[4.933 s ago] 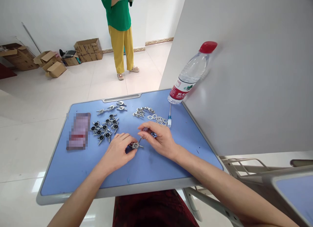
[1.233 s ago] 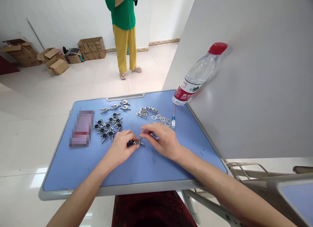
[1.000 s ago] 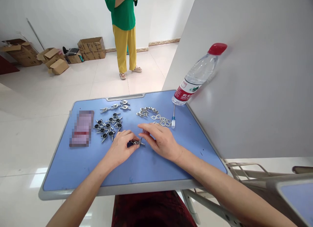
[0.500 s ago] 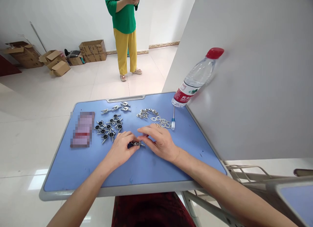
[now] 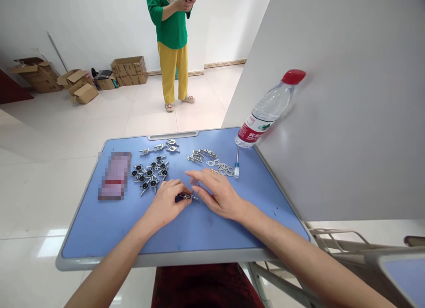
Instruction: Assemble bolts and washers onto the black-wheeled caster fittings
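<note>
My left hand (image 5: 168, 199) pinches a small metal fitting (image 5: 187, 196) against the blue desk top, and its fingers cover much of the piece. My right hand (image 5: 217, 193) curls its thumb and fingers around a small screwdriver with a clear handle (image 5: 195, 182); the thin shaft points down at the fitting. Left of the hands lies a cluster of metal fittings with round black centres (image 5: 149, 173). Several forked metal pieces (image 5: 160, 147) lie behind them. Beyond my right hand are bent metal pieces (image 5: 201, 154) and flat oval plates with holes (image 5: 222, 166).
Another screwdriver (image 5: 237, 168) lies near a leaning water bottle (image 5: 262, 115) at the desk's right edge, against a grey panel (image 5: 348, 122). A blurred purple packet (image 5: 115, 175) is at the left. A person in green (image 5: 172, 29) stands beyond the desk; cardboard boxes (image 5: 129, 71) line the wall.
The right thumb and fingers have parted slightly, showing more of the screwdriver and its shaft over the fitting. The left hand keeps its pinch. The whole view has shifted a little.
</note>
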A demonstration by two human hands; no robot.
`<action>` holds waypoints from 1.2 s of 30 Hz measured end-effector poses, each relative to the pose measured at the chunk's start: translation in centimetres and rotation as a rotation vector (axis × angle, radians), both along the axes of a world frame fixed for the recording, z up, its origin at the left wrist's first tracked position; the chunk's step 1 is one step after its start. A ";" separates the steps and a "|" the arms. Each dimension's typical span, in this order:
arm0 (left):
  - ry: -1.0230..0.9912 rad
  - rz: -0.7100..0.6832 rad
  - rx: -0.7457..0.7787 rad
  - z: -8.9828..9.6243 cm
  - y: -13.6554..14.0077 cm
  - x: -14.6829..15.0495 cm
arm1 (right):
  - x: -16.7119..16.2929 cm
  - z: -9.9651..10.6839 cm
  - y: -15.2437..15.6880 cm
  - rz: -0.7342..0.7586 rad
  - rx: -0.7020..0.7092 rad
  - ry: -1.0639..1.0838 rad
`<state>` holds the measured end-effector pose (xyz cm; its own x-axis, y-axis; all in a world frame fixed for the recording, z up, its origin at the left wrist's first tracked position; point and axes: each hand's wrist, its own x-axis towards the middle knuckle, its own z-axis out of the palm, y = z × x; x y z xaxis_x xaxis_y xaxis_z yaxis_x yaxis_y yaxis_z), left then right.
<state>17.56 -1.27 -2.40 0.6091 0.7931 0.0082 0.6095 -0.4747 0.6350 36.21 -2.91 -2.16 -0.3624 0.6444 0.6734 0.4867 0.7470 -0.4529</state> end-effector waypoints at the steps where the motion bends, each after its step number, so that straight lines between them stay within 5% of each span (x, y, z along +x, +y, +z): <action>1: -0.004 0.002 -0.004 0.0 0.0 0.0 | 0.0 0.1 0.0 0.038 -0.014 0.002; 9: -0.012 0.005 -0.005 -0.1 -0.1 -0.1 | 0.0 -0.3 0.1 -0.034 0.063 0.037; 14: -0.010 0.001 0.000 -0.1 -0.1 0.0 | 0.1 0.1 -0.1 0.034 -0.034 -0.007; 19: -0.004 0.003 -0.003 0.1 -0.1 0.0 | 0.0 -0.3 0.0 -0.118 0.033 -0.010; 25: -0.009 0.004 0.006 0.0 0.0 0.0 | -0.2 -0.2 -0.2 0.031 -0.066 -0.001; 31: 0.019 0.002 0.017 0.0 -0.1 0.0 | -0.3 -0.6 -0.1 -0.136 -0.021 -0.002; 36: 0.009 -0.004 -0.002 0.1 -0.1 0.1 | 0.1 0.1 -0.1 -0.012 -0.086 0.049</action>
<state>17.61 -1.39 -2.27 0.6120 0.7909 0.0011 0.6133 -0.4754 0.6307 36.31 -3.01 -2.01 -0.3224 0.7048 0.6320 0.4711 0.6985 -0.5386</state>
